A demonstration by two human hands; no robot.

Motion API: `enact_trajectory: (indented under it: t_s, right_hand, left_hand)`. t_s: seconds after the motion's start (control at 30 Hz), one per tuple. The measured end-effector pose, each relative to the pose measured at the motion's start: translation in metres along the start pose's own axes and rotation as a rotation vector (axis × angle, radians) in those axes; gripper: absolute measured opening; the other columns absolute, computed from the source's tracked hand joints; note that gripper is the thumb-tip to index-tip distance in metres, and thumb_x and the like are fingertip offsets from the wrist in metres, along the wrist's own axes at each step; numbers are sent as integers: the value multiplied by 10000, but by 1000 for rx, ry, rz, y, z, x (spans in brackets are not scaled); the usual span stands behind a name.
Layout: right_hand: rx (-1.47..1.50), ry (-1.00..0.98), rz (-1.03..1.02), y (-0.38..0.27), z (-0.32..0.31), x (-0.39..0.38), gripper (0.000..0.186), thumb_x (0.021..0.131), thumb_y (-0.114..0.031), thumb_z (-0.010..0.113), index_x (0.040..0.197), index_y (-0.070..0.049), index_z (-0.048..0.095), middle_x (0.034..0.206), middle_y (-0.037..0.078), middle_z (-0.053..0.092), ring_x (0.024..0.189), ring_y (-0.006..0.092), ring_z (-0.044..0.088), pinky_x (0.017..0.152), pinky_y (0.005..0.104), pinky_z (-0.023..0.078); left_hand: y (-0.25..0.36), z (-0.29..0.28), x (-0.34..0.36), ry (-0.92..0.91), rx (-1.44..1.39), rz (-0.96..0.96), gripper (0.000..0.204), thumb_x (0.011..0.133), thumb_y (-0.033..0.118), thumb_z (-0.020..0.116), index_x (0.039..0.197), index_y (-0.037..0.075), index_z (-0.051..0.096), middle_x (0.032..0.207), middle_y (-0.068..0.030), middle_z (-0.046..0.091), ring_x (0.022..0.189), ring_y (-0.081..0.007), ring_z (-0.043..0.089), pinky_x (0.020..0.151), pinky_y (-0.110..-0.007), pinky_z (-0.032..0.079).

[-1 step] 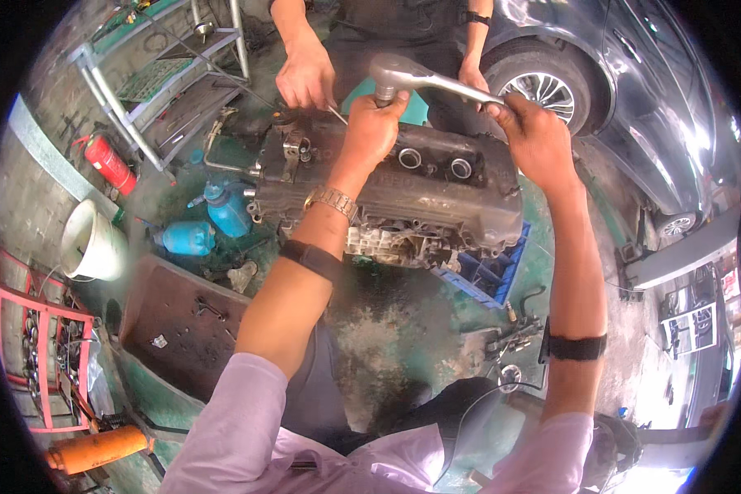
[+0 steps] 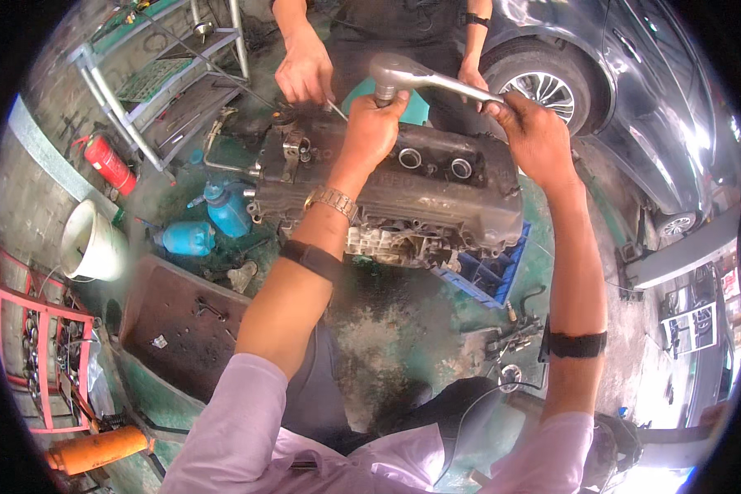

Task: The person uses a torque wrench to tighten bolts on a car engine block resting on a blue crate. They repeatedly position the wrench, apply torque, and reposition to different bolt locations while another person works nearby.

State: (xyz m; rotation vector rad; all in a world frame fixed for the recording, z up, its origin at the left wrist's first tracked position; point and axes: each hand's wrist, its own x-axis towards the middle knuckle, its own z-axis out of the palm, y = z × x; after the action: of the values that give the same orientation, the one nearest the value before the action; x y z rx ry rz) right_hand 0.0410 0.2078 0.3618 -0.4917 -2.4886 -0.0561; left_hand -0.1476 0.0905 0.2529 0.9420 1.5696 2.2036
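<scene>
A silver ratchet wrench (image 2: 424,79) spans the space over a dark engine (image 2: 469,202). My right hand (image 2: 537,138) is closed round the end of its handle. Under the ratchet head my left hand (image 2: 370,133) is wrapped round the socket or extension, its thumb up against the metal. What lies below that fist is hidden. Two round holes show in the engine's top cover, right of my left hand. Across the engine, a co-worker's hand (image 2: 305,72) pinches a thin rod close to my left fist; their other hand (image 2: 472,81) is behind the wrench handle.
A dark car (image 2: 650,90) stands at the far right. On the left are a metal rack (image 2: 123,107), a red fire extinguisher (image 2: 109,165), blue spray bottles (image 2: 188,238), a white bucket (image 2: 99,247) and a brown tray (image 2: 152,305). A blue crate (image 2: 502,288) sits by the engine's right end.
</scene>
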Motion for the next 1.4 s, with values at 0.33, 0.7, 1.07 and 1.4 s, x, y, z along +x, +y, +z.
enact_trajectory:
  t_s: [0.33, 0.7, 1.07, 1.4]
  right_hand:
    - [-58, -21, 5, -8, -11, -20, 359, 939, -421, 576, 1215, -205, 653, 750, 181, 682, 728, 388, 680, 651, 499, 514]
    - [-91, 50, -1, -13, -12, -22, 389, 952, -450, 578, 960, -75, 680, 722, 199, 640, 734, 417, 633, 636, 478, 473]
    - [-6, 64, 9, 1, 4, -5, 442, 957, -492, 552, 925, -64, 655, 670, 205, 607, 699, 426, 617, 628, 486, 462]
    - [-114, 15, 41, -7, -6, -16, 393, 945, -477, 565, 953, -102, 685, 758, 216, 655, 767, 431, 648, 669, 507, 486]
  left_hand:
    - [2, 1, -5, 3, 18, 2, 334, 954, 272, 663, 719, 94, 506, 537, 57, 427, 407, -48, 347, 374, -259, 263]
    - [0, -1, -1, -4, 51, -9, 322, 948, 264, 671, 728, 87, 516, 529, 32, 441, 394, -79, 366, 373, -265, 295]
    - [9, 1, -2, -1, -67, -123, 337, 949, 266, 670, 709, 101, 501, 508, 24, 431, 389, -80, 362, 374, -269, 298]
    - [11, 3, -11, 113, 212, 96, 343, 924, 253, 666, 789, -61, 644, 632, -129, 622, 590, -202, 542, 615, -403, 459]
